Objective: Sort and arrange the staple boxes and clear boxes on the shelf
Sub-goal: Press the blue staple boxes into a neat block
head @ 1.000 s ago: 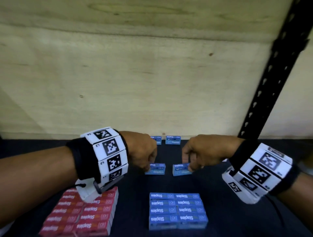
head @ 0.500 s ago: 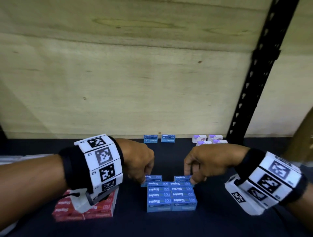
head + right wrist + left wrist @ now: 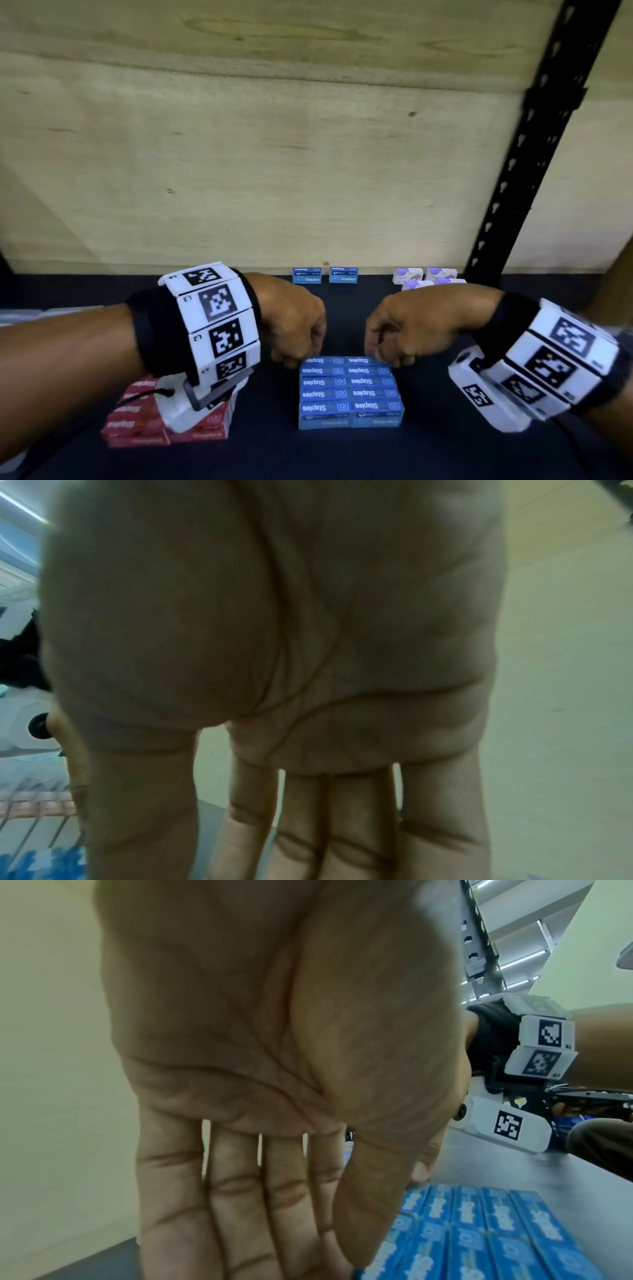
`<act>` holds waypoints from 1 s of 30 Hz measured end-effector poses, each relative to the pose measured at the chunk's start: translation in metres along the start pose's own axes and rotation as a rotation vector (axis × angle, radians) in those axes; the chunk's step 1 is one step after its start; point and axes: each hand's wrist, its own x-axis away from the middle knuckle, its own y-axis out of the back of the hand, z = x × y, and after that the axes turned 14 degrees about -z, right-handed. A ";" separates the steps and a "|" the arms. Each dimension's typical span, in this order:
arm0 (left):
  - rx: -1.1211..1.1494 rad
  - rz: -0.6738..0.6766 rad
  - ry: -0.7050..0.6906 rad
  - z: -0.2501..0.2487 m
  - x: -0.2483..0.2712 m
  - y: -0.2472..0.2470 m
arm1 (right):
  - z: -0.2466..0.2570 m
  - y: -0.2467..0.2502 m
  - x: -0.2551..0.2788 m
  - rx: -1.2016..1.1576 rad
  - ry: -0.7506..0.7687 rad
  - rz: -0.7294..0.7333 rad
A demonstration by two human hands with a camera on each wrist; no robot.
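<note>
Blue staple boxes form a two-wide block [image 3: 349, 394] on the dark shelf [image 3: 342, 322]. My left hand [image 3: 295, 359] pinches the left end of the block's far-left box [image 3: 318, 360]. At the far-right box [image 3: 363, 360] my right hand [image 3: 386, 358] pinches the right end. Both boxes sit flush against the block's far row. In the left wrist view the left hand [image 3: 308, 1204] fills the frame, its thumb beside the blue boxes [image 3: 479, 1231]. The right wrist view is mostly palm and fingers of the right hand [image 3: 308, 818].
A stack of red staple boxes [image 3: 137, 421] lies at the front left, partly under my left wrist. Two blue boxes [image 3: 325, 275] stand at the back wall, with small white and purple boxes [image 3: 428, 279] to their right. A black perforated upright [image 3: 507, 192] rises at the right.
Both hands drew their two blue boxes toward me, from the open shelf onto the far end of the blue block. The head view has tilted and shows more of the back.
</note>
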 end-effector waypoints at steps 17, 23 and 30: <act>-0.418 -0.322 0.133 0.068 -0.089 0.037 | -0.022 0.050 -0.101 0.331 -0.153 -0.331; -0.433 -0.275 0.111 0.081 -0.109 0.033 | -0.027 0.047 -0.128 0.410 -0.164 -0.335; -0.374 -0.270 0.080 0.079 -0.116 0.029 | -0.026 0.046 -0.138 0.396 -0.129 -0.307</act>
